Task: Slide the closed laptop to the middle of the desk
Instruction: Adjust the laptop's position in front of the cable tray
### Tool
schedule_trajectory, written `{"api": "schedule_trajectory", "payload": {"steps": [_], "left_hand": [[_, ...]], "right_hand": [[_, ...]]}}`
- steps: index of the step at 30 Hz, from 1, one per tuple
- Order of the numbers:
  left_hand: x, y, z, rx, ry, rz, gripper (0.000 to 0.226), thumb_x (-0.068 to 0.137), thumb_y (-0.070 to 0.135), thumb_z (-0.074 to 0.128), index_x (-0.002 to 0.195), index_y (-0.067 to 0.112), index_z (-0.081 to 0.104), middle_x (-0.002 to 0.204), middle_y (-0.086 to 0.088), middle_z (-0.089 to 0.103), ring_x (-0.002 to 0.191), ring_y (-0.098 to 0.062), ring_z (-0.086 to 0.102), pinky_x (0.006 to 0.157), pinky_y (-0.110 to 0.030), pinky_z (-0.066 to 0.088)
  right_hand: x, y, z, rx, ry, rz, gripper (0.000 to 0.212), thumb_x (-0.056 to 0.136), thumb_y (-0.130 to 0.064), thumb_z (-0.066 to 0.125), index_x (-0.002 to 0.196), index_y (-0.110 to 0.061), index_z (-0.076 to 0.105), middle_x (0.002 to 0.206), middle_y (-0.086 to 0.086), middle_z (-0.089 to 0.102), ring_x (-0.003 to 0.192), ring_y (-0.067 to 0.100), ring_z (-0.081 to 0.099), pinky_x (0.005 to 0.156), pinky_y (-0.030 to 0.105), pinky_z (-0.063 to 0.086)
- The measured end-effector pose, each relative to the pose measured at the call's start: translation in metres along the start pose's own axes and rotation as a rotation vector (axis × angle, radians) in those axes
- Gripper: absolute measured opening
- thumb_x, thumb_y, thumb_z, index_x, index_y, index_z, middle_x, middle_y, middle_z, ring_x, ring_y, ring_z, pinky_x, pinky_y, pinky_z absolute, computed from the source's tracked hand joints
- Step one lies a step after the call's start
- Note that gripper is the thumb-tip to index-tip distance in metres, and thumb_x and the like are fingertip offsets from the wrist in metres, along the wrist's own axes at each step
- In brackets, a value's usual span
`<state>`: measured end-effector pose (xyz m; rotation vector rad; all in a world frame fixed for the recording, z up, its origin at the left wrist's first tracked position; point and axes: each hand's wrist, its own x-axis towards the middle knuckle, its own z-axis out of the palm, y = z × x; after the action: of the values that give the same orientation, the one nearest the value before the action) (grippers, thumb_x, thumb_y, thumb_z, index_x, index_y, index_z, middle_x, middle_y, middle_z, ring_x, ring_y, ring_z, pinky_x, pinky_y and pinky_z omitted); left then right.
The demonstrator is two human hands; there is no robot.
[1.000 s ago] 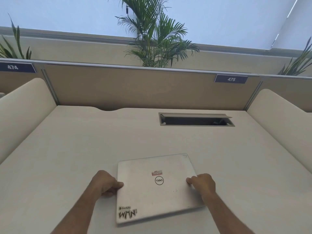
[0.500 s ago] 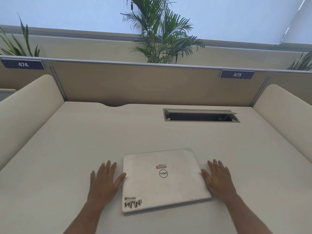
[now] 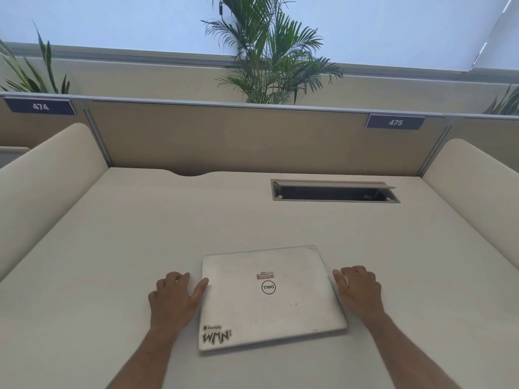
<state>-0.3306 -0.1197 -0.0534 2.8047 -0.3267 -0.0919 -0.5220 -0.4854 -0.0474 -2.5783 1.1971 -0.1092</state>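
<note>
Head view: left hand (image 3: 174,300) and right hand (image 3: 359,290) flank the laptop (image 3: 269,297), fingers curled, gripping nothing, bracing its edges to push it far across the desk (image 3: 140,234).

A closed silver laptop (image 3: 269,296) is seen lying flat on the pale table (image 3: 140,234), in the near middle part of the surface. It is turned slightly, so that its far right corner is angled away. A round logo is borne at the centre of the lid, a small red-and-white sticker just above it, and a black-and-white sticker at the near left corner. The lid looks scuffed.
</note>
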Motion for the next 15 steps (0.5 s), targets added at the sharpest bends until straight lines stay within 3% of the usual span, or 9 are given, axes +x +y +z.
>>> {"api": "schedule_trajectory", "payload": {"steps": [5, 10, 15], "left_hand": [[0.004, 0.018, -0.004, -0.08, -0.029, -0.096, 0.064, 0.087, 0.07, 0.04, 0.111, 0.016, 0.064, 0.112, -0.008, 0.06, 0.105, -0.031, 0.056, 0.085, -0.042, 0.049], [0.005, 0.028, -0.005, -0.175, -0.04, -0.149, 0.061, 0.085, 0.07, 0.045, 0.106, 0.015, 0.063, 0.106, -0.009, 0.063, 0.099, -0.033, 0.063, 0.083, -0.039, 0.048], [0.006, 0.031, -0.002, -0.204, 0.0, -0.157, 0.056, 0.085, 0.068, 0.048, 0.09, 0.014, 0.063, 0.09, -0.007, 0.069, 0.089, -0.032, 0.064, 0.075, -0.037, 0.047]], "right_hand": [[0.008, -0.02, -0.005, 0.133, -0.1, 0.033, 0.038, 0.096, -0.045, 0.051, 0.113, -0.016, 0.068, 0.115, 0.011, 0.065, 0.111, 0.033, 0.058, 0.094, 0.04, 0.048], [0.011, -0.037, -0.007, 0.239, -0.178, 0.101, 0.027, 0.092, -0.045, 0.054, 0.084, -0.021, 0.062, 0.091, 0.0, 0.068, 0.084, 0.022, 0.059, 0.073, 0.032, 0.044], [0.011, -0.048, -0.008, 0.268, -0.189, 0.156, 0.033, 0.076, -0.044, 0.063, 0.061, -0.017, 0.052, 0.069, 0.002, 0.069, 0.063, 0.019, 0.061, 0.054, 0.029, 0.04]]}}
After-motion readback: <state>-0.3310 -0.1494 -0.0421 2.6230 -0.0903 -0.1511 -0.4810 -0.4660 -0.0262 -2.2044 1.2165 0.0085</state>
